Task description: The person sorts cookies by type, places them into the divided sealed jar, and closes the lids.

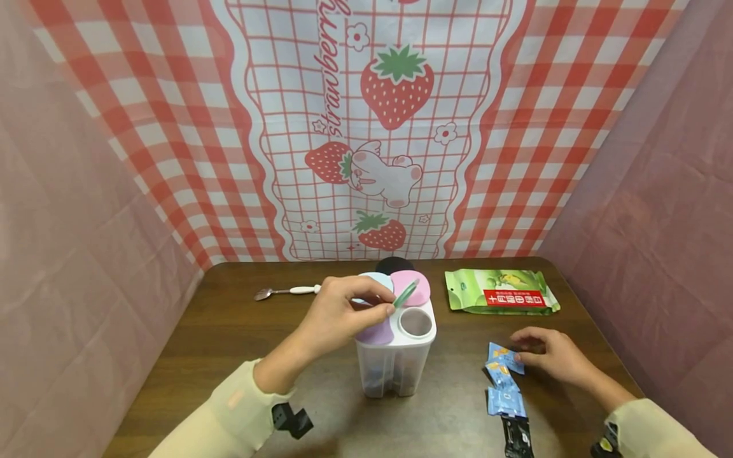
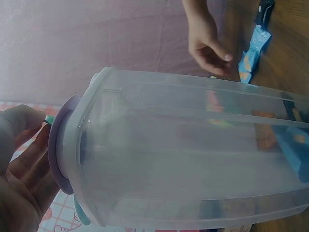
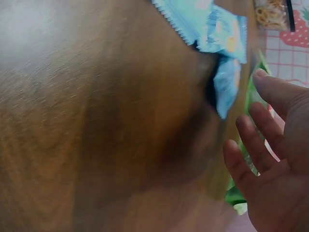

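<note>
My left hand (image 1: 343, 312) pinches a thin green lid (image 1: 408, 292), edge-on, between thumb and fingertips. It is above a clear storage box (image 1: 395, 369) with a white top. Blue (image 1: 378, 280), pink (image 1: 413, 287) and purple (image 1: 376, 333) lids cover parts of that top, and one round opening (image 1: 415, 323) is uncovered at the front right. In the left wrist view, blue packets (image 2: 294, 150) show through the box wall. Beside a row of blue sachets (image 1: 505, 402), my right hand (image 1: 555, 356) is held with loosely bent fingers and nothing in them.
A black sachet (image 1: 517, 437) lies at the near end of the row. Behind it, at the back right, is a green snack bag (image 1: 501, 291). A white-handled spoon (image 1: 286, 291) lies at the left, and a dark round object (image 1: 394, 264) stands behind the box.
</note>
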Motion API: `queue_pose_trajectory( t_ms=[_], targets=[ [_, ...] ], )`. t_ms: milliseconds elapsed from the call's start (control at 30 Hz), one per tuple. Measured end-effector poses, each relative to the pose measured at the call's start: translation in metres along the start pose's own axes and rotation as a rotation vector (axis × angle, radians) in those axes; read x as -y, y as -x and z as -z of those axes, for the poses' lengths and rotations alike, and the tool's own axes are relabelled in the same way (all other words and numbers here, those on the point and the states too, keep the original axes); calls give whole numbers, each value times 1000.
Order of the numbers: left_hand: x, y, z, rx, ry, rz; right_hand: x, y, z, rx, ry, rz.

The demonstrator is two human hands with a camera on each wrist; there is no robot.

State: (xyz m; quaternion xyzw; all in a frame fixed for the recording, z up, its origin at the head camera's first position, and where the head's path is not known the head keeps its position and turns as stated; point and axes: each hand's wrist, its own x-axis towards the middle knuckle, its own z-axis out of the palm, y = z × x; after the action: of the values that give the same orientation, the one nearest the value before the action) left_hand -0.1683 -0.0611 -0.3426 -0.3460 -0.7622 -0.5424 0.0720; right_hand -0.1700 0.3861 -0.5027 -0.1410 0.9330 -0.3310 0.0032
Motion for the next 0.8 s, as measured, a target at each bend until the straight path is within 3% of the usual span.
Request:
queue_pose_trajectory(
  t_ms=[200, 567, 800],
  targets=[
    [-1, 0, 0, -2, -5, 4, -10, 5, -5, 21, 80, -25],
    [-1, 0, 0, 1, -10, 7, -13, 5, -14, 8, 132, -39],
    [-1, 0, 0, 1, -17, 8, -14, 5, -18, -33, 163, -6]
  ],
)
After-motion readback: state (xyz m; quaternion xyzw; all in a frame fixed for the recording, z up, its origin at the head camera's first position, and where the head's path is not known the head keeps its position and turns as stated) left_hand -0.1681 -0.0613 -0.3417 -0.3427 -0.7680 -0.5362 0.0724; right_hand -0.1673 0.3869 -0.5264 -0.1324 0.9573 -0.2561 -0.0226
